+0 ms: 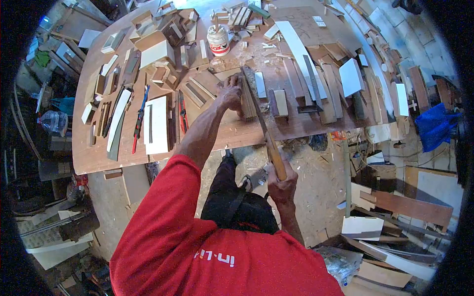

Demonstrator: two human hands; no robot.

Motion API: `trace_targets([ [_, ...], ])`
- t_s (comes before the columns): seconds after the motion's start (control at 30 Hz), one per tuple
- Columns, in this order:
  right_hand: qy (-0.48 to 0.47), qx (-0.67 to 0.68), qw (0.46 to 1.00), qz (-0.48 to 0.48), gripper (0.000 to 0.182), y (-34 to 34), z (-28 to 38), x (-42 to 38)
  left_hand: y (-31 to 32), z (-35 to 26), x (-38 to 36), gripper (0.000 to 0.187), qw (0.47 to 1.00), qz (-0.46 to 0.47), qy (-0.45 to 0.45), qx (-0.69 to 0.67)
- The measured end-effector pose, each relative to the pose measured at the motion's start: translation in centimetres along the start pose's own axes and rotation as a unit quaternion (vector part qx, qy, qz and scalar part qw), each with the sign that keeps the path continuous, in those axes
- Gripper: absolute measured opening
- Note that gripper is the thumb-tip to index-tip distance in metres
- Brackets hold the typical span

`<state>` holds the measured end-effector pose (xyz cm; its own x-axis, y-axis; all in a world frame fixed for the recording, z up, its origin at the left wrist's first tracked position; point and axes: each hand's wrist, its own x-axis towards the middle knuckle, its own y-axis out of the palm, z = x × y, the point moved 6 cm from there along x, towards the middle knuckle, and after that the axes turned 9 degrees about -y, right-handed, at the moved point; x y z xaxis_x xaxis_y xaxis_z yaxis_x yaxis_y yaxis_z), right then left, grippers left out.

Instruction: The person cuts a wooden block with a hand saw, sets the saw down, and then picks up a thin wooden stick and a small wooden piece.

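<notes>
- The left hand [230, 93] presses down on a small stack of wood pieces [247, 101] near the front edge of the worktop [94, 158]. Its fingers lie spread on the wood, not closed around anything.
- The right hand [281, 182] has its fingers clamped tight around the wooden handle of a saw [261, 116]. The long blade runs up from the handle and lies across the wood, just beside the left hand.
- To saw well, I think the holding hand should push down hard so the wood cannot slide.
- The blade should go straight along its own line, with long, easy strokes and no twisting.
- The left thumb and fingers sit very close to the blade, so they should stay off to the side of the cut.
- Wood scraps and shavings lie all around the cut. They could make the piece wobble.
- A white tub [218, 40] stands farther back on the worktop. It has a red label, but the words are too small to read.
- The red shirt [197, 246] has white letters on it. They look upside down and seem to say "in-li", but I am not sure.
</notes>
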<state>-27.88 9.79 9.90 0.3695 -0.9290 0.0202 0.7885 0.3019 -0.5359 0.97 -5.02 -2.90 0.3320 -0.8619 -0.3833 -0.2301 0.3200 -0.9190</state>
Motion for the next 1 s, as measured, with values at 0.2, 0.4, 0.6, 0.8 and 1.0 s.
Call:
trace_targets([
  [0.2, -0.026, 0.002, 0.999, -0.025, 0.041, -0.4, 0.8, -0.3, 2.4, 1.4, 2.0, 0.101, 1.000, 0.001, 0.024, -0.010],
  [0.4, 0.040, 0.049, 0.998, -0.012, 0.044, -0.4, 0.2, -1.7, -1.1, 0.1, -1.0, 0.117, 0.999, -0.033, 0.010, -0.032],
  [0.6, 0.019, 0.017, 1.000, 0.000, 0.046, 0.5, -1.2, 0.0, 0.0, 0.0, 0.0, 0.123, 0.998, -0.041, 0.018, -0.035],
  [0.8, -0.055, 0.010, 0.997, -0.057, 0.045, -2.3, 0.9, -2.6, -1.2, -0.5, -1.3, 0.125, 1.000, 0.009, 0.006, -0.002],
  [1.0, 0.027, 0.063, 0.997, -0.039, 0.044, -2.0, 0.8, -2.1, 1.9, 1.1, 1.5, 0.120, 0.999, -0.044, 0.020, -0.017],
])
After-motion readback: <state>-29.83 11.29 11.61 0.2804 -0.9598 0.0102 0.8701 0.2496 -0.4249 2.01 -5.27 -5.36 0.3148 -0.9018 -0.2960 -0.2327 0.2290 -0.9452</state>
